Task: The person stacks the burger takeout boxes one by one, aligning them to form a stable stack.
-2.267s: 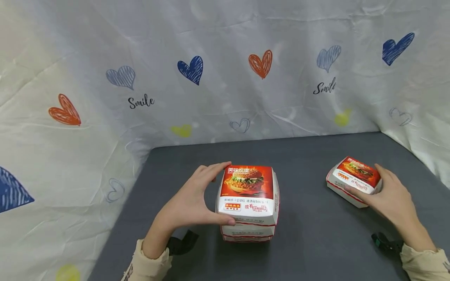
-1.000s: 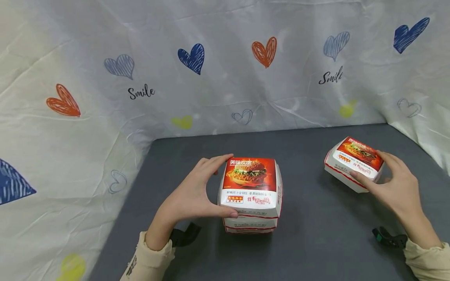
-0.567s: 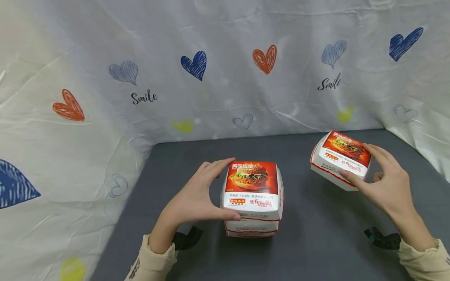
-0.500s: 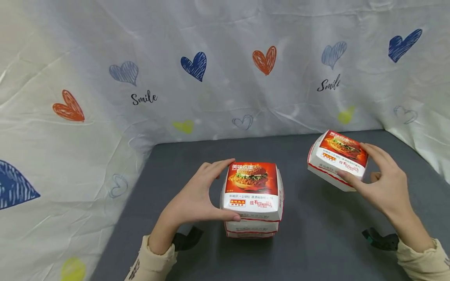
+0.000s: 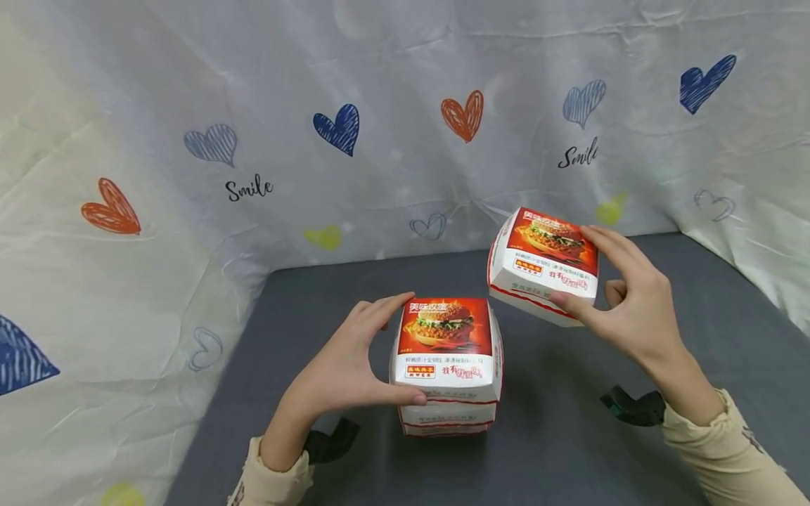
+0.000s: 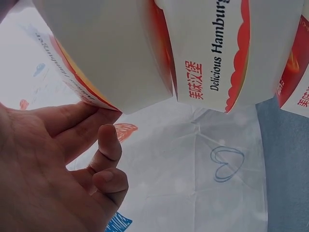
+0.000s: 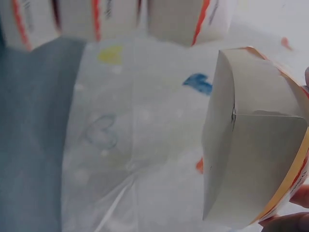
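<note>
Near the middle of the table stands a stack of three burger boxes, seen one beside another in the left wrist view. My left hand [image 5: 342, 365] grips the top burger box [image 5: 446, 344] of the stack, thumb at its near side and fingers at the far left corner. Below it sits a second burger box [image 6: 207, 58], then the lowest burger box [image 6: 299, 75]. In the air to the right of the stack and higher than it, my right hand [image 5: 639, 302] holds another burger box [image 5: 550, 260], slightly tilted. Its plain white underside shows in the right wrist view.
The dark grey table [image 5: 569, 450] reaches back to a white cloth backdrop [image 5: 392, 42] printed with hearts and "Smile". The cloth also runs along the left and right sides. Black straps [image 5: 633, 406] sit on both wrists.
My right hand has lifted its burger box off the right side of the table and carried it left, close to the stack. The left hand has kept its hold on the top box.
</note>
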Motion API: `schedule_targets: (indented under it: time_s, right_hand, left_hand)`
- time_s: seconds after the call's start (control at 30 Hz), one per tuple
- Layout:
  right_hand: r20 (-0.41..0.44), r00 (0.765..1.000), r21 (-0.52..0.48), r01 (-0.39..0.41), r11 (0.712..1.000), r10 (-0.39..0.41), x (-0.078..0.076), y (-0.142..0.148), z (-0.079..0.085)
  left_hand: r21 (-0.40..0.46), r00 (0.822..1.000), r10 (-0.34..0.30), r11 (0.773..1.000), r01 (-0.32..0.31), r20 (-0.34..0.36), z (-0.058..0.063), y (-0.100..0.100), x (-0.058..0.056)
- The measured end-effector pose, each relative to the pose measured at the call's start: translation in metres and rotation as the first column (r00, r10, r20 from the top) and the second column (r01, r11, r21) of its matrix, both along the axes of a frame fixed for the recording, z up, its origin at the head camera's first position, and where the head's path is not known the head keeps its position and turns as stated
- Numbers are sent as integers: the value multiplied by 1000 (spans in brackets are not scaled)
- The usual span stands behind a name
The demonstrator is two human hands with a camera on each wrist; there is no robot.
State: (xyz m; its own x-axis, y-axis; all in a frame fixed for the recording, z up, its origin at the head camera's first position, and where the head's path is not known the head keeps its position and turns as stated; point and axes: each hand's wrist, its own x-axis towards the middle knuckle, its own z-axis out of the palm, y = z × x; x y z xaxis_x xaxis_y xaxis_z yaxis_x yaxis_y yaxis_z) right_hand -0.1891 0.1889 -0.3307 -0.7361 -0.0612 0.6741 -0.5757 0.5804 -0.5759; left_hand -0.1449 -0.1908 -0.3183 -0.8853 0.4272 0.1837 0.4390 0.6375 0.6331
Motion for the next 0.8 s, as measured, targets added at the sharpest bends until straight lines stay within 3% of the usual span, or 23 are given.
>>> schedule_targets:
  time_s: [0.27,0.47,0.8]
  right_hand:
    - [-29,989,-81,-150,985,148,11,-25,14]
    - [-50,963,-65,-269,961,267,29,-44,18]
    - [-14,915,-57,-404,913,404,50,-70,15]
  left_hand:
    - [4,1000,-1,1000,1,-15,0,0,0]
    - [7,1000,5,1000,-5,6,-1,-3,6]
    - [25,999,-17,1000,18,-46,-4,-4,4]
